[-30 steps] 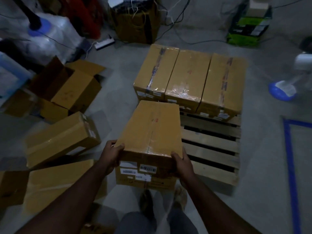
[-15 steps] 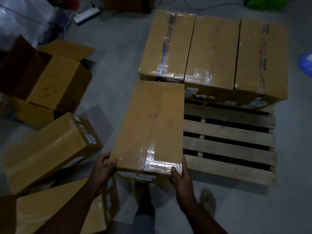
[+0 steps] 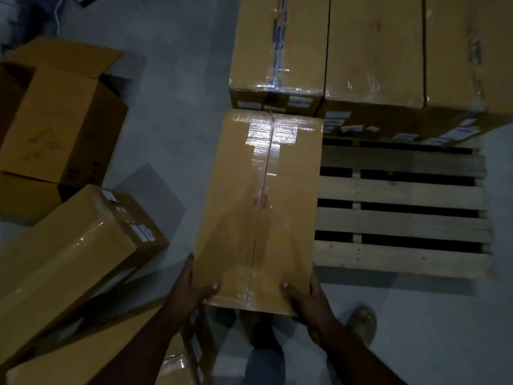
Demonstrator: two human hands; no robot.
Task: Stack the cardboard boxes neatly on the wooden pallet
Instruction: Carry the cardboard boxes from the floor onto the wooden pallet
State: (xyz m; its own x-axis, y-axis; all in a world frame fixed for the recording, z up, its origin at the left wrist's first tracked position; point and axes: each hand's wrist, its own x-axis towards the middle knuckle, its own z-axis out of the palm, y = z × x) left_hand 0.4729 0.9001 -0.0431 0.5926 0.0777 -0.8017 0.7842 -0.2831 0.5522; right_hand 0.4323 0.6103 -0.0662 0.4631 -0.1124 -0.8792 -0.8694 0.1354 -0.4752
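Observation:
I hold a taped cardboard box (image 3: pixel 261 207) lengthwise over the left end of the wooden pallet (image 3: pixel 402 223). My left hand (image 3: pixel 191 290) grips its near left corner and my right hand (image 3: pixel 308 295) grips its near right corner, thumbs on top. Its far end meets the front of the leftmost box (image 3: pixel 280 51) in a row of three on the pallet's far half, beside the middle box (image 3: pixel 374 51) and the right box (image 3: pixel 469 56). Whether the held box rests on the slats is hidden.
On the grey floor to the left lie a sealed box (image 3: pixel 75 251), another box (image 3: pixel 91 357) at the bottom left, and an open box (image 3: pixel 52 123) with raised flaps. My feet (image 3: pixel 361 323) stand just before the pallet's near edge.
The box has gone forward and down toward the pallet's left end, now meeting the back row. My view has tilted further down and closer. Both hands kept their grip.

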